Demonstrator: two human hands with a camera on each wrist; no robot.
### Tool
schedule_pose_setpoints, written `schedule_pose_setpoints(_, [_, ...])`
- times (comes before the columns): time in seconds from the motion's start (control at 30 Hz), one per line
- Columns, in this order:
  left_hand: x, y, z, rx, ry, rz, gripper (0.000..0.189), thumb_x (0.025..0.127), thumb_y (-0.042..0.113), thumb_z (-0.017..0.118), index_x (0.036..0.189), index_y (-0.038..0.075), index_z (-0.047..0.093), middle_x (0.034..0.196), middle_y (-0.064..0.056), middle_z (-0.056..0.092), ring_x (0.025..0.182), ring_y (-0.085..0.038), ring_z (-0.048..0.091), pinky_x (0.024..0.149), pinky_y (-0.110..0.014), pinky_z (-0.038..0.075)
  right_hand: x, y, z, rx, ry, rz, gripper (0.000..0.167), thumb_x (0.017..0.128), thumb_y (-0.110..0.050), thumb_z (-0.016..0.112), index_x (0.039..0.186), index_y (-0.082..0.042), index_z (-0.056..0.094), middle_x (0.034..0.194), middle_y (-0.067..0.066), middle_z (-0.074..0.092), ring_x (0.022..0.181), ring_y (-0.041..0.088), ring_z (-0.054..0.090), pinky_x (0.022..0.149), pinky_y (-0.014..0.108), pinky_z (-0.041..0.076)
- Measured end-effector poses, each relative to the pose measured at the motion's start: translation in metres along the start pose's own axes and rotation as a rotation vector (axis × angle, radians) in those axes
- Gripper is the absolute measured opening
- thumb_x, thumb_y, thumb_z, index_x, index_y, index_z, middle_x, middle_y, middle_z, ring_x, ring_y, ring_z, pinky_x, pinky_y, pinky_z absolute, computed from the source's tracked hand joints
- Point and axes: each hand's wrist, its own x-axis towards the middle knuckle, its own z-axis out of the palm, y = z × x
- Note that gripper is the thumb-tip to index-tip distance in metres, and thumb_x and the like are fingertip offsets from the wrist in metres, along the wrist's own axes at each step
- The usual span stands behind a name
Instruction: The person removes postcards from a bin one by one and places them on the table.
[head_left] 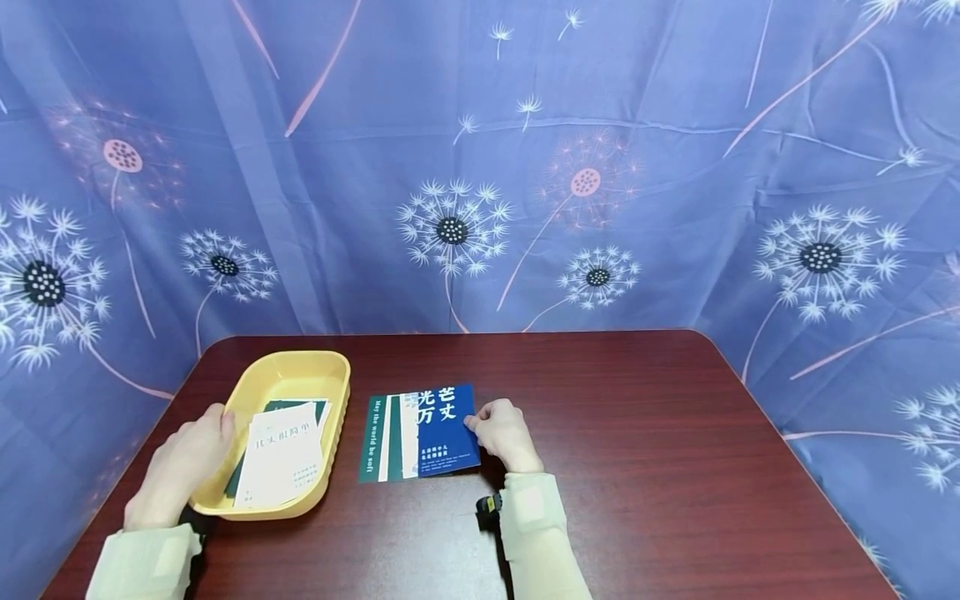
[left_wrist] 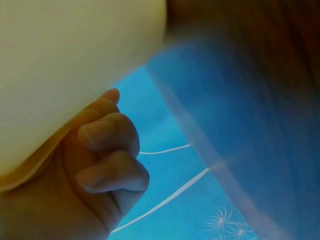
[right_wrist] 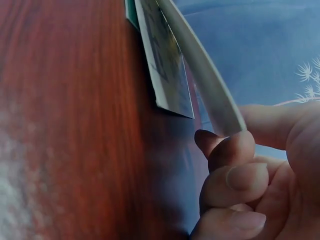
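My left hand (head_left: pixel 182 460) grips the left side of a yellow plastic basket (head_left: pixel 339 450), its fingers curled beneath the rim in the left wrist view. Inside the basket a white card (head_left: pixel 281 462) with Chinese lettering lies on top of green and white ones. With its thumb and fingers, my right hand (head_left: pixel 506 433) pinches the right edge of a blue card (head_left: pixel 453 437) printed with white characters. In the right wrist view this card (right_wrist: pixel 212 80) is lifted at that edge above another card (right_wrist: pixel 167 75). A green card (head_left: pixel 371 442) and white ones spread out to its left.
A dark red wooden table (head_left: pixel 637 433) carries everything, its far edge against a blue curtain (head_left: pixel 360 200) with dandelion print. The basket stands to the left of the spread cards. A small black device (head_left: pixel 489 505) sits at my right wrist.
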Motion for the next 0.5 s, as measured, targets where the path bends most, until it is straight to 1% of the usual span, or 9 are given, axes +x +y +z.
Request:
schedule_pose_setpoints(0.13, [-0.0004, -0.0006, -0.0001, 0.0, -0.008, -0.008, 0.047, 0.106, 0.03, 0.027, 0.118, -0.012, 0.042, 0.093, -0.035, 0.056, 0.075, -0.044, 0.06, 0.062, -0.056, 0.045, -0.0007, -0.0006, 0.0008, 0.016, -0.007, -0.008, 0.021, 0.092, -0.018, 0.068, 0.074, -0.007, 0.068, 0.053, 0.002, 0.058, 0.045, 0.011, 0.051, 0.043, 0.026, 0.039])
schedule_pose_setpoints(0.23, [-0.0005, -0.0011, 0.0, -0.001, -0.009, -0.004, 0.046, 0.106, 0.03, 0.027, 0.118, -0.012, 0.042, 0.092, -0.035, 0.056, 0.074, -0.043, 0.06, 0.062, -0.055, 0.045, -0.0007, -0.0011, 0.0009, 0.021, -0.011, -0.006, 0.021, 0.093, -0.018, 0.067, 0.075, -0.007, 0.068, 0.053, 0.002, 0.058, 0.042, 0.011, 0.05, 0.042, 0.025, 0.039])
schedule_pose_setpoints(0.37, [-0.0002, -0.0011, 0.0008, -0.001, 0.0, 0.003, 0.046, 0.106, 0.029, 0.027, 0.117, -0.013, 0.043, 0.091, -0.035, 0.056, 0.073, -0.042, 0.059, 0.061, -0.054, 0.045, -0.0018, -0.002, -0.0001, 0.028, 0.001, -0.003, 0.022, 0.094, -0.021, 0.065, 0.077, -0.006, 0.067, 0.053, 0.003, 0.059, 0.041, 0.012, 0.051, 0.044, 0.026, 0.041])
schedule_pose_setpoints(0.5, [0.0, -0.0002, 0.0011, 0.001, 0.002, 0.002, 0.045, 0.106, 0.028, 0.027, 0.117, -0.013, 0.043, 0.091, -0.035, 0.056, 0.073, -0.042, 0.059, 0.061, -0.055, 0.045, -0.0038, -0.0032, -0.0014, 0.041, -0.003, 0.006, 0.023, 0.095, -0.023, 0.064, 0.08, -0.005, 0.066, 0.054, 0.004, 0.06, 0.042, 0.014, 0.054, 0.046, 0.028, 0.043])
